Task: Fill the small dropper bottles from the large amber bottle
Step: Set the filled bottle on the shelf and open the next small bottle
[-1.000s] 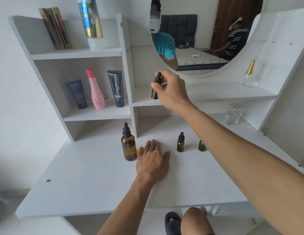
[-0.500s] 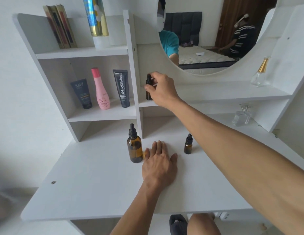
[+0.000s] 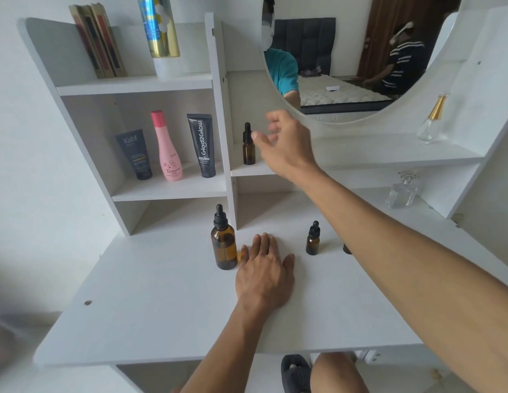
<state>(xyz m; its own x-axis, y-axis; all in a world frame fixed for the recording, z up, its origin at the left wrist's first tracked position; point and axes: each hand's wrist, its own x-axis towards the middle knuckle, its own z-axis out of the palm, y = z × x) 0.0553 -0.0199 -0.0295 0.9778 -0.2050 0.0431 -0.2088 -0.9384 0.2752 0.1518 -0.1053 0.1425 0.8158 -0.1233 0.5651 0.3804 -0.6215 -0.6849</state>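
Upright large amber bottle (image 3: 224, 243) and small dropper bottle (image 3: 313, 238) on tabletop, another dropper bottle (image 3: 248, 145) on shelf.

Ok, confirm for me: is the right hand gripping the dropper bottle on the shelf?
No, the right hand is open beside the small dropper bottle, which stands free on the shelf.

- A home bedroom: the round mirror (image 3: 346, 66), upper right of the frame, reflects a mattress.
- White dressing table (image 3: 162, 307) with cosmetics tubes (image 3: 201, 146) at centre left.
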